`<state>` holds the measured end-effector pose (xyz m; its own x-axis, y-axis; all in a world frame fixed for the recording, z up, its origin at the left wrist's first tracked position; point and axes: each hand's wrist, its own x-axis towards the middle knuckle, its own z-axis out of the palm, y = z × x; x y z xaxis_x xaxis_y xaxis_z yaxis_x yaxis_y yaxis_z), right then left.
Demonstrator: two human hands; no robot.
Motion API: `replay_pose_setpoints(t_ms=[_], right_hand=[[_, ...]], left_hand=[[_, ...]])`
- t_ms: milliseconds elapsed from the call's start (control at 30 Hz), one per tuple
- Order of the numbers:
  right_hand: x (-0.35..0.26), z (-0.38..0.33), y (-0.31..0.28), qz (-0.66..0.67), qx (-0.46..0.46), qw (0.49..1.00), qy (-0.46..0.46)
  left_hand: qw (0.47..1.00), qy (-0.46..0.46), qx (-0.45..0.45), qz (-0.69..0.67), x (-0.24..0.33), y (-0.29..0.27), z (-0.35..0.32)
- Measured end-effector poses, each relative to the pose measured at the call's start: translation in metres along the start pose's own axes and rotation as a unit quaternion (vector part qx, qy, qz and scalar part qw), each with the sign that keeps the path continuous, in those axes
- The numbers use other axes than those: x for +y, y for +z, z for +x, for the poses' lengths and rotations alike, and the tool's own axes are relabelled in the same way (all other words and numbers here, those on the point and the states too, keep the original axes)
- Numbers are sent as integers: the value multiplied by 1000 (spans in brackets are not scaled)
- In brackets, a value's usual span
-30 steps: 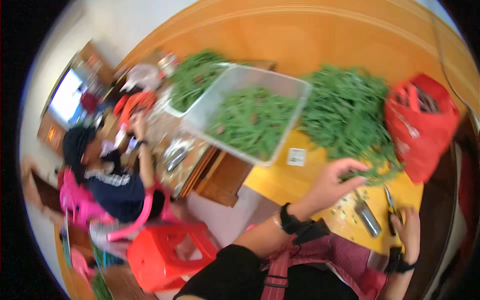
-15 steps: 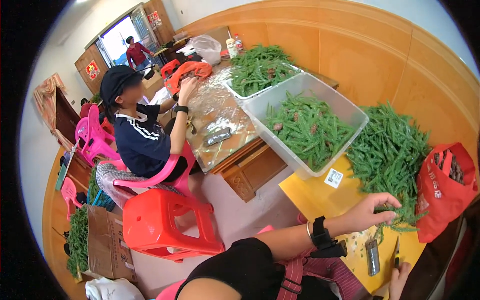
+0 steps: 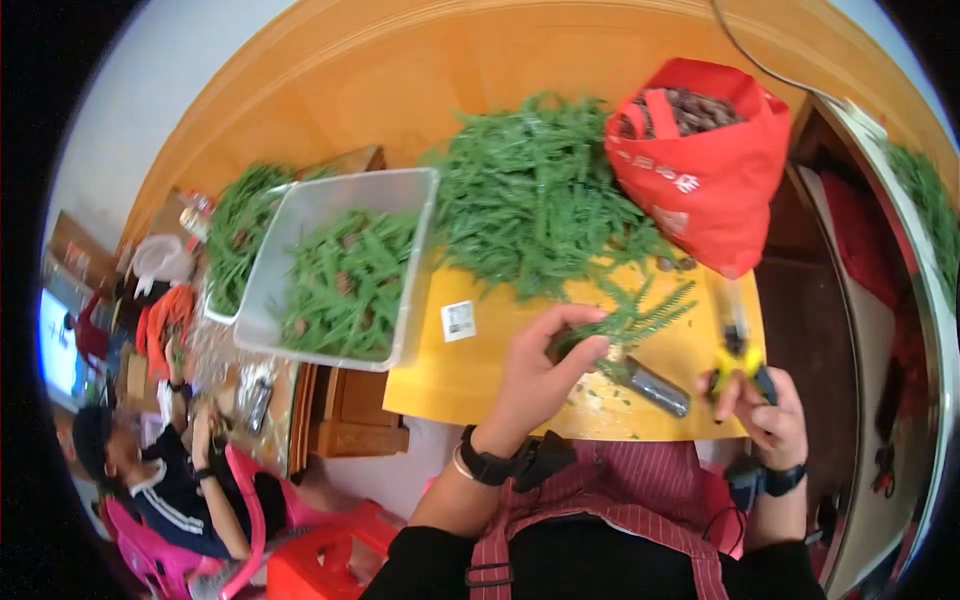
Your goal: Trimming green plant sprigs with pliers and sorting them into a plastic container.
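Observation:
My left hand pinches a green needle-leaved sprig between thumb and fingers, above the yellow tabletop. At the table's right edge my right hand is closed around a yellow-and-black hand tool. Its narrow tip points away from me and is blurred, so its exact kind is unclear. Between my hands lies a dark, shiny rod-shaped bundle, with green scraps scattered beside it. Beyond them is a large heap of similar sprigs.
Right of the heap stands a red bag of brown pine cones. To its left, a clear plastic bin holds sprigs and cones. A co-worker sits at another table on the left, near a red stool.
My view has swung right, bringing my right hand and its tool fully into sight. The left hand still holds a sprig.

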<state>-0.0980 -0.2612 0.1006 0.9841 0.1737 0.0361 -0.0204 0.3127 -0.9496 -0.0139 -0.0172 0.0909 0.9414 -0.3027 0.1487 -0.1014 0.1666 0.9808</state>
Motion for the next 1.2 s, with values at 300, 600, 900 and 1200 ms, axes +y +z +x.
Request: replay_pose_setpoints(t_ms=[300, 600, 900, 1200], right_hand=[[9, 14, 20, -187, -96, 977, -44], [3, 18, 22, -167, -85, 981, 48], [-8, 21, 24, -286, -112, 951, 25], [-7, 25, 23, -342, -142, 928, -32]], left_hand=[[999, 3, -7, 40, 1, 6, -8], [998, 12, -32, 62, 1, 4, -7], [991, 53, -47, 110, 2, 6, -6], [996, -37, -45, 70, 8, 10, -10]])
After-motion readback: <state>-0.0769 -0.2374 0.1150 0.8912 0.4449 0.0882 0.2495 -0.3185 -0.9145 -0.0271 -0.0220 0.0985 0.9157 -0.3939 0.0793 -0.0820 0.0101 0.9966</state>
